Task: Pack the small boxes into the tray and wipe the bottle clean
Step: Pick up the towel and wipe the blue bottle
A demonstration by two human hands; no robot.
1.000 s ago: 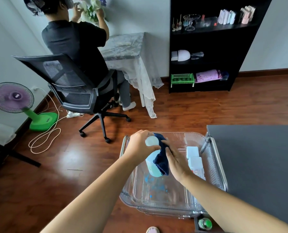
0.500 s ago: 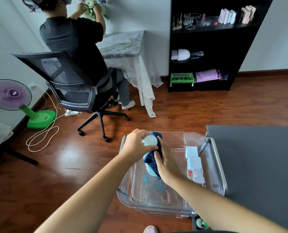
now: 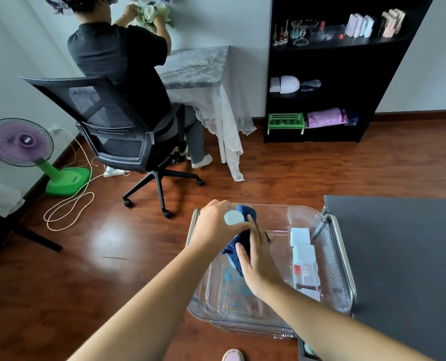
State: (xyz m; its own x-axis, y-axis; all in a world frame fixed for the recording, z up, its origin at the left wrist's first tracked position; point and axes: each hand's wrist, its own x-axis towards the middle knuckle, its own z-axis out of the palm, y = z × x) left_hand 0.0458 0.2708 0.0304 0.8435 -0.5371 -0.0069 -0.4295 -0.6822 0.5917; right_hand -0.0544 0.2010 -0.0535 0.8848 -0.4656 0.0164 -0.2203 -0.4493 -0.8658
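My left hand (image 3: 215, 225) grips the top of a pale blue bottle (image 3: 233, 218) by its white cap, holding it above the clear plastic tray (image 3: 333, 256). Around the bottle's body my right hand (image 3: 255, 259) presses a dark blue cloth (image 3: 238, 243), so most of the bottle is hidden. Three small boxes lie in a row along the tray's right side: a light blue one (image 3: 300, 235), a white one (image 3: 303, 253) and one with a red-marked label (image 3: 306, 276).
The tray sits on a metal-railed cart beside a dark grey table (image 3: 404, 256) on the right. A person sits in an office chair (image 3: 117, 131) at a lace-covered table. A purple-and-green fan (image 3: 24, 147) with loose cord stands left. A black shelf (image 3: 333, 69) stands behind.
My right hand has slid the cloth down and round the bottle, covering more of its body. The left hand keeps its hold on the cap. The boxes have not moved.
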